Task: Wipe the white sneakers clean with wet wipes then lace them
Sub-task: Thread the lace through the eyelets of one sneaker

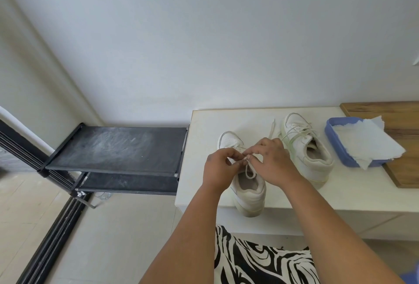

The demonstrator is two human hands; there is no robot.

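Both hands, left [218, 165] and right [271, 159], pinch the lace [249, 171], apparently, above the near sneaker [247, 189]; its long axis runs near-far.

two white sneakers [247, 179], two hands [221, 168], one blue tray [340, 145], one black rack [118, 150]

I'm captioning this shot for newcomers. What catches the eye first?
Two hands, left hand and right hand, meet over the near sneaker at the table's front edge, pinching its lace. Behind it sits the second sneaker, beside a blue tray of white wipes.
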